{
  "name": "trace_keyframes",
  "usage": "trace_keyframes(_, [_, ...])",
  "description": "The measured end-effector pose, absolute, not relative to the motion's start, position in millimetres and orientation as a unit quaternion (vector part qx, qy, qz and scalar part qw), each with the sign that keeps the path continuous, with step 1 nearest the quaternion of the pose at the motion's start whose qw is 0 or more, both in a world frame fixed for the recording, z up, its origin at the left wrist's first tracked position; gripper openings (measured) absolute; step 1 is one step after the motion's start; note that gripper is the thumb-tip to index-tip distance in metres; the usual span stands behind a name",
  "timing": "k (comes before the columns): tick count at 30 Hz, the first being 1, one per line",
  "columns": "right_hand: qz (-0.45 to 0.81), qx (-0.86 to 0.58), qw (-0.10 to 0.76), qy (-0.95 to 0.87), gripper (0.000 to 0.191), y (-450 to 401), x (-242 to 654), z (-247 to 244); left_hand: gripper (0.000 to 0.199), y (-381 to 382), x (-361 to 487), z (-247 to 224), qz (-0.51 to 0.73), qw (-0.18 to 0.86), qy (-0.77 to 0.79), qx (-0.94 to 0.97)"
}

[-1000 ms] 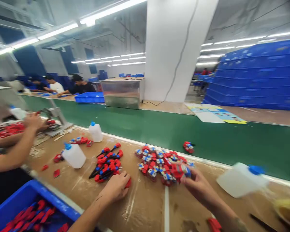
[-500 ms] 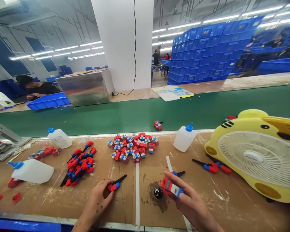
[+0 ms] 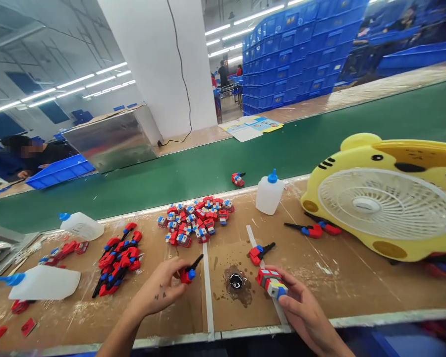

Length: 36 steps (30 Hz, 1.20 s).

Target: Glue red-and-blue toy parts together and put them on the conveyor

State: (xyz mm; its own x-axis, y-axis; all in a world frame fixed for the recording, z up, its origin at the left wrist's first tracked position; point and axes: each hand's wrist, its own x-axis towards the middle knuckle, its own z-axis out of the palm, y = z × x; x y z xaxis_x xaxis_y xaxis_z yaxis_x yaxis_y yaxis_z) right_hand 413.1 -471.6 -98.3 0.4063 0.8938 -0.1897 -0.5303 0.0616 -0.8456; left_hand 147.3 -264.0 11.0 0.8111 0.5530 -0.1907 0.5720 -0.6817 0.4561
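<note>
My left hand (image 3: 163,287) pinches a red and blue piece with a black rod (image 3: 188,274), left of the white tape strip. My right hand (image 3: 297,300) grips a red, grey and blue block (image 3: 271,282) between thumb and fingers. Between the hands, a small round dish of dark liquid (image 3: 236,281) sits on wet-stained cardboard. Just beyond the right-hand block lies another red and blue piece with a black rod (image 3: 258,254). Farther back is a heap of red, white and blue blocks (image 3: 196,220); a pile of red pieces with black rods (image 3: 119,260) lies left.
White bottles with blue caps stand or lie at the back (image 3: 269,195), at the left (image 3: 82,226) and nearer left (image 3: 46,283). A yellow fan (image 3: 379,198) fills the right side. Behind runs a green belt (image 3: 193,173); a person (image 3: 40,151) sits beyond it.
The view has tilted and shifted. My left hand has lifted its rod piece and moved closer to the tape. The right-hand block is turned and sits nearer the right side, uncovering the rod piece behind it.
</note>
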Motion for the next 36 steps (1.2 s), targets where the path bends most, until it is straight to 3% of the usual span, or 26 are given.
trace_keyframes(3, [0.5, -0.466, 0.703, -0.196, 0.062, -477, 412, -102, 0.046, -280, 174, 15, 0.004, 0.281, 0.191, 0.941])
trace_keyframes(7, [0.504, -0.451, 0.711, -0.192, 0.063, -477, 412, -104, 0.052, -292, 200, 8, -0.019, 0.152, 0.034, 0.988])
trace_keyframes(10, [0.507, -0.437, 0.72, -0.181, 0.061, -475, 413, -105, 0.043, -291, 209, 3, -0.024, 0.075, -0.035, 0.996])
trace_keyframes(16, [0.514, -0.438, 0.717, -0.173, 0.061, -473, 414, -105, 0.028, -290, 218, 3, -0.042, 0.032, -0.061, 0.997])
trace_keyframes(23, [0.521, -0.417, 0.724, -0.176, 0.059, -474, 416, -108, 0.032, -291, 218, 3, -0.071, 0.037, -0.059, 0.995])
trace_keyframes(27, [0.521, -0.415, 0.72, -0.195, 0.058, -474, 415, -113, 0.043, -290, 215, 5, -0.048, 0.133, -0.009, 0.99])
trace_keyframes(32, [0.501, -0.427, 0.71, -0.25, 0.061, -466, 408, -107, 0.024, -291, 208, -12, 0.116, 0.416, 0.182, 0.884])
trace_keyframes(36, [0.487, -0.444, 0.701, -0.272, 0.062, -452, 400, -93, 0.041, -297, 207, -26, 0.189, 0.573, 0.256, 0.755])
